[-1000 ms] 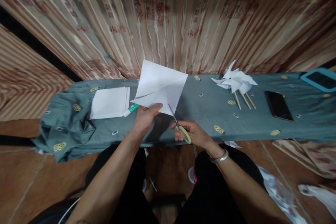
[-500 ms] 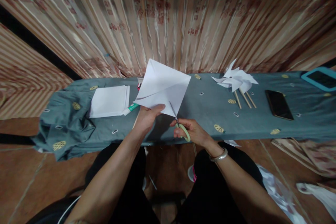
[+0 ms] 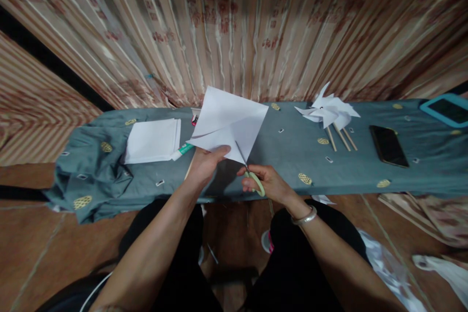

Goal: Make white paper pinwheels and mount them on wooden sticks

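- Paper sheet [image 3: 228, 124] at frame centre: left hand [image 3: 204, 163] fingers clamped on its lower edge.
- Scissors [image 3: 250, 173]: right hand [image 3: 268, 183] fingers closed round the handles.
- Paper stack [image 3: 151, 141] left, pinwheels [image 3: 329, 112] and phone [image 3: 388, 146] right, on the surface [image 3: 292, 156].

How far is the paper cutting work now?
Done: finished pinwheels lie on the cloth, sticks attached. In hand: the left hand holds a creased white sheet, and the right hand works scissors into its lower corner. Left: a stack of uncut sheets waits nearby.
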A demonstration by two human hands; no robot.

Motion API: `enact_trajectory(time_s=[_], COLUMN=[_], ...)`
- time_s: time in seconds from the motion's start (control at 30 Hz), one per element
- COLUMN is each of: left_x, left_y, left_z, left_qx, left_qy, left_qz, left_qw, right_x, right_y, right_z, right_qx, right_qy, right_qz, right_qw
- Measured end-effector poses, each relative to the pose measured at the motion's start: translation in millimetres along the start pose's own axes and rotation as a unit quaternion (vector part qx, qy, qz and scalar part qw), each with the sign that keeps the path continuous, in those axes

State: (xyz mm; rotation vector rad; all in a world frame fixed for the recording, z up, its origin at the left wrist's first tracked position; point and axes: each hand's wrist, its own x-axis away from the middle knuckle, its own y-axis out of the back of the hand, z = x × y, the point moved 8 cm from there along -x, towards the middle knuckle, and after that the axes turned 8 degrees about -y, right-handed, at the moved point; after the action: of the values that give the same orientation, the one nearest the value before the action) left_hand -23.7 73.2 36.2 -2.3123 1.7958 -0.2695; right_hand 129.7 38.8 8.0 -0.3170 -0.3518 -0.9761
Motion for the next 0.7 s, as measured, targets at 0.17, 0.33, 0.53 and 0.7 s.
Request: enact_trajectory(time_s=[0.17, 0.33, 0.53, 0.7], left_x=[1.7, 1.9, 4.0, 6.3], left_y=[2.0, 1.5, -3.1, -5.3], left_z=[4.5, 3.4, 5.9, 5.3], left_qx=[-0.027, -0.027, -0.014, -0.021], left_qy=[0.0, -0.003, 0.011, 0.018], left_qz=[0.0, 0.003, 0.004, -0.001], left_qw=[1.0, 1.0, 1.0, 1.0], right_x=[0.7, -0.7, -3.0, -3.8], right_y=[2.2, 2.4, 3.7, 5.6], right_z=[2.3, 1.1, -1.3, -1.1], right_qx=[-0.01, -0.011, -0.015, -0.014], right_qy=[0.003, 0.016, 0.014, 0.011], right_qz=[-0.015, -0.018, -0.022, -0.027], right_qw=[1.0, 1.0, 1.0, 0.999])
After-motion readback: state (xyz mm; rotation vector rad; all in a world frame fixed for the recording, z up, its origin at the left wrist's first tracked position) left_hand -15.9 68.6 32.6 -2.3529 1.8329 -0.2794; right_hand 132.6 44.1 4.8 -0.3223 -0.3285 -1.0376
